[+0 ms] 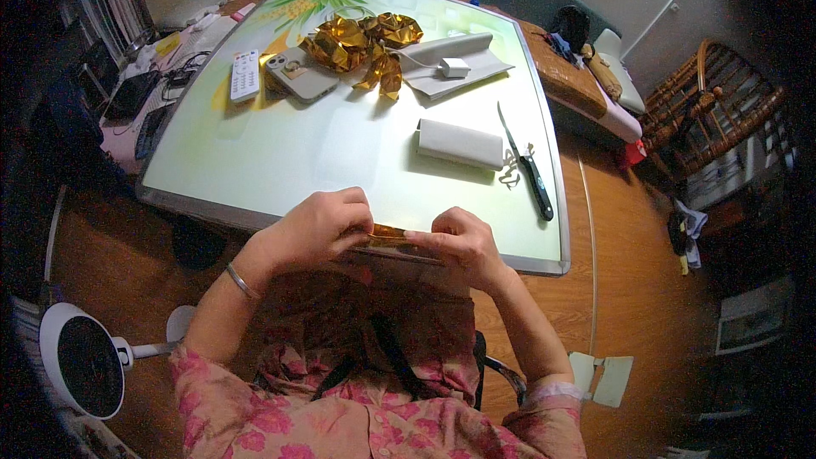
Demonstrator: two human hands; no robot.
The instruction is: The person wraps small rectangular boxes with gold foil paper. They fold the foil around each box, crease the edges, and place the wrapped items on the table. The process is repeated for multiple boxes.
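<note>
A narrow strip of shiny gold foil (389, 233) is stretched between my hands at the table's near edge. My left hand (331, 220) pinches its left end, with the fingers curled in. At the other end, my right hand (464, 242) grips the strip between thumb and fingers. Beyond the hands, a folded stack of grey-white paper (459, 143) lies on the table (299, 172). To its right rests a knife with a black handle (537, 188), its blade pointing away from me. Small brown curled scraps (509, 172) lie between the two.
Crumpled gold foil pieces (344, 44) sit toward the back. Near them are a phone (303, 74), a white remote control (245, 76), and a white charger plug (454, 67) on an opened grey sheet (430, 80). A round fan (84, 360) stands on my left, and a rattan chair (714, 108) at right.
</note>
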